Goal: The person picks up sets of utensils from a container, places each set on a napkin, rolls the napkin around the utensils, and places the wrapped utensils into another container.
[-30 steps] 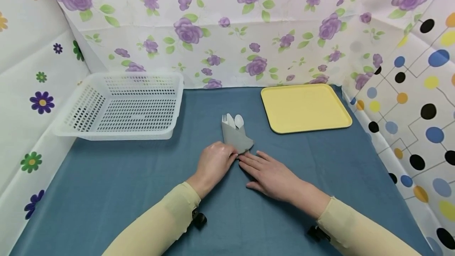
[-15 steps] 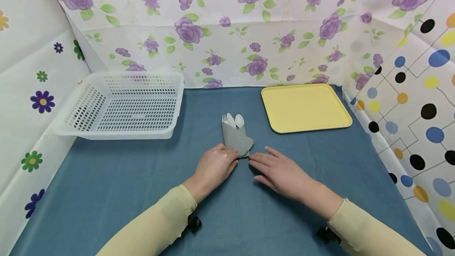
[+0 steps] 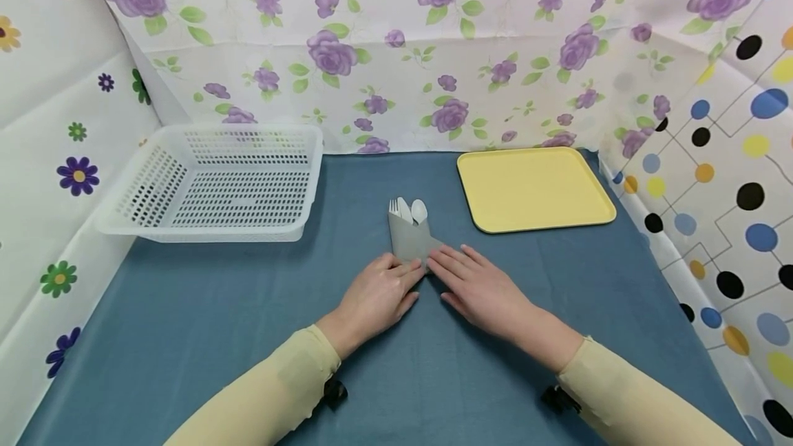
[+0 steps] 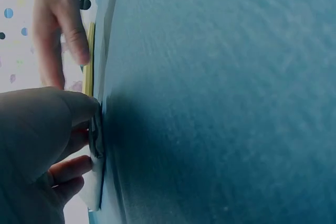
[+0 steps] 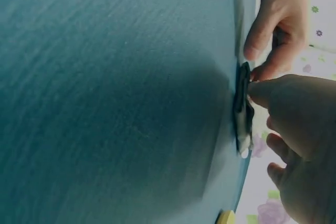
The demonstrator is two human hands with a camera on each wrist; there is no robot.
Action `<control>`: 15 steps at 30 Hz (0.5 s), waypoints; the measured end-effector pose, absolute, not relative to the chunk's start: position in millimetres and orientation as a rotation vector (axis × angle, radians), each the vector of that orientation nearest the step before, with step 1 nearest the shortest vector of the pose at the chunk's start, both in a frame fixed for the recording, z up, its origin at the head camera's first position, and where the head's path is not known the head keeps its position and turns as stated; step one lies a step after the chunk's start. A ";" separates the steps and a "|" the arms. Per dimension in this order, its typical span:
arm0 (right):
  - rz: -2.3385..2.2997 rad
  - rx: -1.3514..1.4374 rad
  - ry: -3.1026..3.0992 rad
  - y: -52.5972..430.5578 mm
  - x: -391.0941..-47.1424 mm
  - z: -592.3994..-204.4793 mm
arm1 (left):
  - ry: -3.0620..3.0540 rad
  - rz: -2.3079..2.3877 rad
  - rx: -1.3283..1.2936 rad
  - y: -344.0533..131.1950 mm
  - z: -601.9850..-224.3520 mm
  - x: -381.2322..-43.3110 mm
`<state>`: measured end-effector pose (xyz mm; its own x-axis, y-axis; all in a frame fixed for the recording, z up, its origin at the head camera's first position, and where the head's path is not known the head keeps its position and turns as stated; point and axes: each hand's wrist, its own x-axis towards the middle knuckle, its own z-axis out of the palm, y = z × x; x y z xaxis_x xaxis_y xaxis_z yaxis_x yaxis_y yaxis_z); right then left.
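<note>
A grey folded napkin (image 3: 407,238) lies mid-table in the head view, wrapped round white cutlery. The tops of a fork (image 3: 394,207), a knife (image 3: 405,210) and a spoon (image 3: 419,210) stick out at its far end; their lower parts are hidden. My left hand (image 3: 376,296) rests its fingertips on the napkin's near left end, thumb apart. With straight fingers my right hand (image 3: 482,291) presses the flap at the napkin's near right side. In the right wrist view the napkin (image 5: 242,106) shows edge-on beneath my right fingertips, and the left hand (image 5: 283,19) is just beyond.
At the back left stands a white perforated basket (image 3: 238,234), bare inside. A yellow tray (image 3: 535,188) lies at the back right. Blue cloth (image 3: 217,322) covers the table, and patterned sheets (image 3: 384,12) wall in its back and sides.
The right hand drew back to the right, then came in again onto the napkin's flap, which now lies beneath its fingers. The left hand's fingers straightened somewhat at the near end.
</note>
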<state>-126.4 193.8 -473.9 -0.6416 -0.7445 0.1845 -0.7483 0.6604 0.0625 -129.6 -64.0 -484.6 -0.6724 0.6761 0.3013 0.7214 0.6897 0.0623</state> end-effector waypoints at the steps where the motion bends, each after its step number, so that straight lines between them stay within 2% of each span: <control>1: 0.010 1.228 -2.690 193.6 -127.0 -476.6 | -2.647 -0.254 -1.120 -64.3 -484.9 -130.0; 10: -0.034 1.257 -2.713 189.3 -131.5 -484.3 | -2.660 -0.300 -1.162 -69.4 -482.3 -135.5; 15: -0.045 1.285 -2.720 187.6 -134.4 -480.6 | -2.649 -0.119 -1.157 -78.2 -479.8 -140.1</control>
<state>-134.4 187.6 -480.6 -0.6279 -0.7709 0.1071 -0.7670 0.6362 0.0833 -140.1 -78.2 -479.8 -0.6540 0.7113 0.2577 0.7315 0.6814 -0.0245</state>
